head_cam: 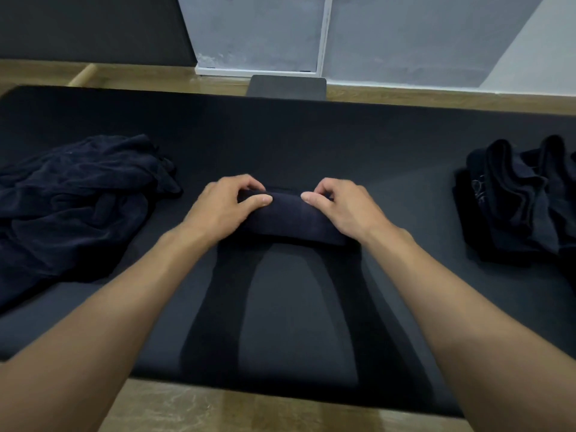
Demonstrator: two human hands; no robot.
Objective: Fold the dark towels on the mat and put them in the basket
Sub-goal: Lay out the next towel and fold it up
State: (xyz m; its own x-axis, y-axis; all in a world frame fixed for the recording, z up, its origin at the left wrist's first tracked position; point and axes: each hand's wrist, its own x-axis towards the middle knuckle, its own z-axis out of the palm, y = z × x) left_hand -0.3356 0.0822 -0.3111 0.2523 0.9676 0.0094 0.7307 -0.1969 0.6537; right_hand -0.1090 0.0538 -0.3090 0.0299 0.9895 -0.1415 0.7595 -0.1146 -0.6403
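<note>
A small dark navy towel (293, 219), folded into a thick narrow bundle, lies in the middle of the black mat (311, 135). My left hand (227, 207) grips its left end, fingers curled over the far edge and thumb on top. My right hand (339, 207) grips the right end the same way. A loose heap of dark towels (71, 207) lies crumpled at the left of the mat. At the right edge stands a dark basket (477, 213) with dark towels (530, 188) stuffed in it.
The mat covers a wooden table (249, 413) whose front edge shows at the bottom. A dark chair back (286, 87) stands behind the far edge. Grey wall panels (265, 32) rise beyond.
</note>
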